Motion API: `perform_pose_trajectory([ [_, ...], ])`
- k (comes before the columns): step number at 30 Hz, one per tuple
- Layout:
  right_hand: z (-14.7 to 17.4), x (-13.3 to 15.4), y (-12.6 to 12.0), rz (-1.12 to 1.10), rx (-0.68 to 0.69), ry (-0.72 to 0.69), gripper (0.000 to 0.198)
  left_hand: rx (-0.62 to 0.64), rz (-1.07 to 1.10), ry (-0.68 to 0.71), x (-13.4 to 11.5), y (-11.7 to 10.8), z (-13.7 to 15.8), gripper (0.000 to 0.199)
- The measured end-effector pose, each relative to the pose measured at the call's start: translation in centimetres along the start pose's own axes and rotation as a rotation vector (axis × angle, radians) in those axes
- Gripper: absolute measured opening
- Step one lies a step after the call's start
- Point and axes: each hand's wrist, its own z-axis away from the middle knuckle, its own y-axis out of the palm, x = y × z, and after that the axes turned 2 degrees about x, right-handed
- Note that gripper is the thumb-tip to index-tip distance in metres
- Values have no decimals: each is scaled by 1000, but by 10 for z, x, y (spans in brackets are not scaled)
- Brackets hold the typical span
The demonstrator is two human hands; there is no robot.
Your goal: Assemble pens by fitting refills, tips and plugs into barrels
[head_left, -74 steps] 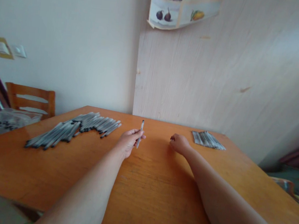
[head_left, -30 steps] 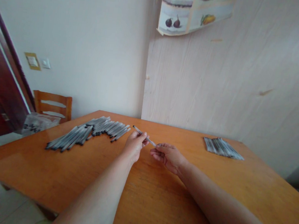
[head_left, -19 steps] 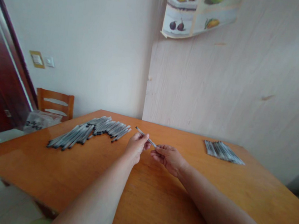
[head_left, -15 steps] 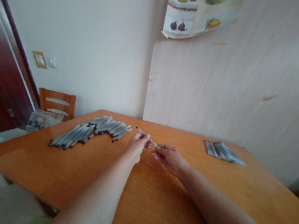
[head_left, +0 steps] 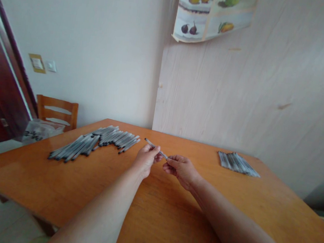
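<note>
Between my two hands is a slim pen [head_left: 149, 141] with a clear barrel and a dark far end pointing up and left. My left hand [head_left: 147, 159] is closed on its middle, thumb on top. The pen's near end sits in the pinched fingers of my right hand [head_left: 181, 169]. Both hands are raised over the middle of the wooden table [head_left: 156, 222]. To the left lies a large spread of similar pens [head_left: 78, 147] with dark ends. A smaller, neater row of pens [head_left: 237, 163] lies at the right.
Behind the table's left edge stand a wooden chair [head_left: 58, 110] and a clear plastic bag [head_left: 44, 129] with small dark pieces inside. A pale wall [head_left: 114, 53] rises along the far edge, with a fruit picture sheet [head_left: 211, 14] hanging on the board at right.
The view has turned slightly to the right, so the scene sits a little further left. Both hands keep their hold on the pen with hardly any visible movement.
</note>
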Motion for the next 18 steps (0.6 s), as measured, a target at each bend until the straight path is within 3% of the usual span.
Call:
perform_pose_trajectory([
  [18,2,2,-5,25,5,-15,6,31,7,3,1,5,5,28],
])
